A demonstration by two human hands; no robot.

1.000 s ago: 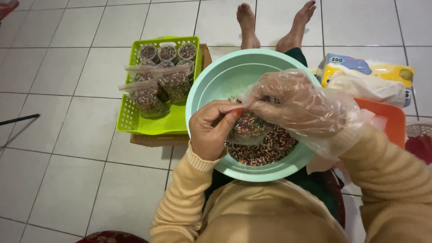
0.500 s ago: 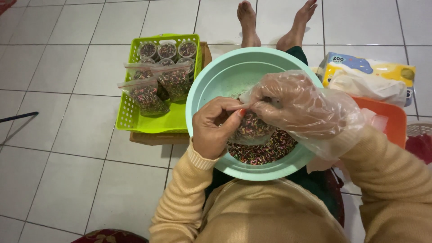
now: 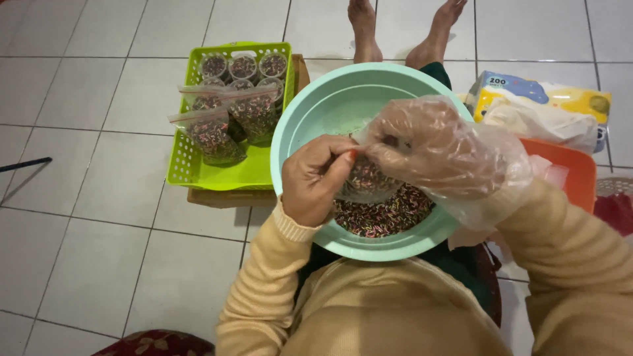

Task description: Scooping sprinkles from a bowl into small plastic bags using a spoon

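Presently your left hand [image 3: 318,179] is pinching small bag [image 3: 364,179] of sprinkles over teal bowl [image 3: 316,112] on your lap. Your gloved right hand [image 3: 425,148] is gripping same bag's top. Filled bags are lying in green basket [image 3: 221,175] alongside.

Two filled bags [image 3: 217,135], five small cups [image 3: 244,66], one bowl [image 3: 316,112], one basket [image 3: 231,175].

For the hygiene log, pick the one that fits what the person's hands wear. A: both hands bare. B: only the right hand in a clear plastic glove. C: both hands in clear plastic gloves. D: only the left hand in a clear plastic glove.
B: the right hand sits inside a loose clear plastic glove, while the left hand is bare, both pinching a small clear bag of sprinkles over the mint-green basin.
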